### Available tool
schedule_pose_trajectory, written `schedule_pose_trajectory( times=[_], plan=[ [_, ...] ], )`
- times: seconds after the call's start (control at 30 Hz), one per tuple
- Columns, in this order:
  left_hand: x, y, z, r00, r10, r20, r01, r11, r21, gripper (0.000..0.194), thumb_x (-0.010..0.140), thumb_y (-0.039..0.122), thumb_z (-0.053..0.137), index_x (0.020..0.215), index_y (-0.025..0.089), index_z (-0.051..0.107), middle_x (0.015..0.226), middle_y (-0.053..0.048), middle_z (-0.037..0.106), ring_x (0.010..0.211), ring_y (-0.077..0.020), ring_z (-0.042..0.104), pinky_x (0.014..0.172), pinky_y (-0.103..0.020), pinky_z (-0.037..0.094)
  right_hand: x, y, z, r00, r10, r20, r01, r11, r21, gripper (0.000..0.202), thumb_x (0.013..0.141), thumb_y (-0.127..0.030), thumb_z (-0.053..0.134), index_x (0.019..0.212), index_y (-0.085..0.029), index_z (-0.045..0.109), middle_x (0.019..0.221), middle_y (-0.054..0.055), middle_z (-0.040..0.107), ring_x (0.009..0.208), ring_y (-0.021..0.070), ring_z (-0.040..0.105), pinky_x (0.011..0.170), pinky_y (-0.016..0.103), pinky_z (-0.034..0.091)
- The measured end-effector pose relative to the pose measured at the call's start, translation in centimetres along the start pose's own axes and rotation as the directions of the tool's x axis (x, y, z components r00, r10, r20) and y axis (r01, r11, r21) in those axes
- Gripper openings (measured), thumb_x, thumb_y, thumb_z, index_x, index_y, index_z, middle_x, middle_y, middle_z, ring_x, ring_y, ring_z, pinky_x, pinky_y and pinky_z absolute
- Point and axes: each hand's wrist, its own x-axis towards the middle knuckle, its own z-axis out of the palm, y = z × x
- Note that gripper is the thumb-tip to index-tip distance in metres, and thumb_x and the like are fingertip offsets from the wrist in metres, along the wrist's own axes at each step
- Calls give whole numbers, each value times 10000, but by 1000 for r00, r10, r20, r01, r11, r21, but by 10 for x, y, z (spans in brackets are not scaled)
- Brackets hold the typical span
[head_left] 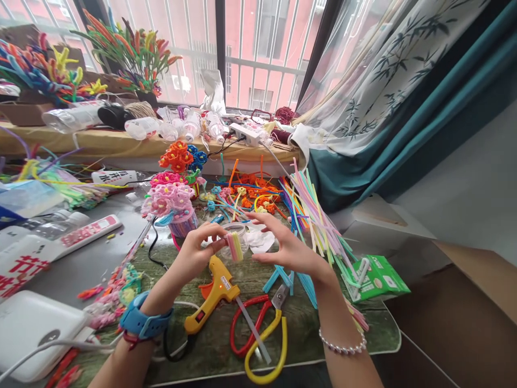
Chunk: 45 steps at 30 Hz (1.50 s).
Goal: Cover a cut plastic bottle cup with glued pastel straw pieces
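Note:
My left hand [205,241] pinches short pink and yellow pipe cleaner pieces [235,247], which stand side by side against a clear plastic cup [241,233]. Whether they are stuck to the cup I cannot tell. To the right of the cup, my right hand [288,249] has its fingers spread, with nothing in them. Below the hands lies a yellow glue gun [218,288] with a glue stick [252,328] poking out of its back. Large scissors [278,307] with red and yellow handles rest beside it, under the glue stick.
A striped pot [183,222] of pipe cleaner flowers [172,199] stands behind my left hand. Loose pipe cleaners [313,210] and a green packet [379,277] lie on the right. A white box-shaped device [38,328] with a cable sits at the left. Plastic bottles [143,128] line the sill.

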Motion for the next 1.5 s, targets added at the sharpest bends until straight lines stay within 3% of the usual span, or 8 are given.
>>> schedule_pose_trajectory(
  times=[0.13,0.27,0.5,0.7,0.83,1.0,1.23,1.5],
  plan=[
    [9,-10,-1,994,68,82,-82,980,180,144,813,210,569,743,198,694,810,-59,698,793,-220,572,742,-339,440,-27,-8,-22,982,166,-92,-175,980,-96,469,883,-272,660,1334,-275,532,1359,70,557,1270,232,519,1073,442,420],
    [13,-23,-1,983,104,149,-150,930,337,259,781,98,485,780,207,720,886,-71,721,836,-231,586,771,-362,444,-74,-13,-30,899,352,-261,-399,903,-158,298,916,-297,605,1213,-277,624,1261,54,638,1164,240,602,997,428,478],
    [15,-24,-3,970,113,214,-216,806,552,445,652,6,434,857,229,761,1046,-81,727,981,-275,595,839,-412,451,-125,-4,-5,782,363,-507,-503,847,-171,200,938,-310,540,1040,-234,694,1069,75,714,981,256,679,838,379,539],
    [16,-18,-6,953,121,278,-272,749,604,368,777,83,470,953,242,752,1072,-75,739,995,-278,626,861,-408,460,-140,14,10,719,392,-573,-611,750,-254,187,920,-313,540,927,-194,684,899,96,682,774,260,656,691,395,529],
    [15,-21,-5,946,134,296,-296,734,611,373,763,73,457,897,244,759,1003,-62,742,916,-241,667,800,-338,489,-142,24,14,721,433,-541,-652,688,-318,135,886,-270,571,936,-199,675,872,86,664,788,275,655,689,400,521],
    [14,-18,-6,969,166,182,-246,696,675,505,736,17,381,1023,233,736,1176,-71,700,963,-270,675,777,-357,479,-128,25,22,703,372,-606,-662,653,-367,81,868,-268,608,885,-201,651,838,71,648,779,270,651,682,387,504],
    [7,8,-4,955,296,15,-211,645,735,333,862,104,427,1005,211,709,1112,-57,717,886,-249,683,728,-341,472,-90,16,41,815,357,-457,-565,664,-489,152,799,-263,722,703,-207,618,708,31,644,876,275,660,786,360,467],
    [-4,22,10,975,208,79,-207,716,667,279,904,131,440,972,213,699,1071,-12,736,841,-203,704,654,-281,458,-81,13,42,745,546,-383,-666,614,-423,134,787,-165,671,655,-187,659,693,25,664,648,196,609,578,295,362]
  ],
)
